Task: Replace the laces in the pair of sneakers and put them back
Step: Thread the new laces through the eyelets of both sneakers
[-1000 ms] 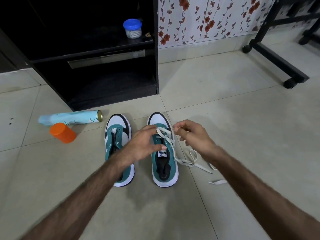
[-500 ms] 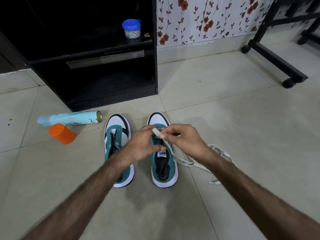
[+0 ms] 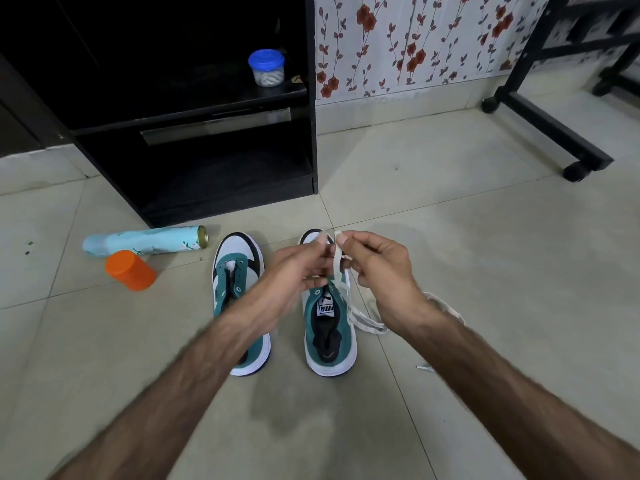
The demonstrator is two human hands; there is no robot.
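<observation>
Two teal-and-white sneakers stand side by side on the tiled floor, toes pointing away from me. The left sneaker (image 3: 235, 271) has no lace in it. Over the toe of the right sneaker (image 3: 329, 337) my left hand (image 3: 298, 271) and my right hand (image 3: 381, 271) both pinch a white lace (image 3: 337, 261) between thumb and fingers. The lace runs down through the shoe's eyelets and trails in loops on the floor to the right, partly hidden behind my right wrist. A lace tip (image 3: 424, 367) lies on the floor near my right forearm.
A pale blue spray can (image 3: 145, 240) lies on its side with its orange cap (image 3: 130, 270) beside it, left of the sneakers. A black shelf unit (image 3: 194, 161) stands behind, with a blue-lidded jar (image 3: 266, 68) on it. A black wheeled frame (image 3: 554, 129) stands at the right.
Both hands have lifted slightly and come together above the right sneaker's toe, drawing the lace end upward. The sneakers have stayed in place.
</observation>
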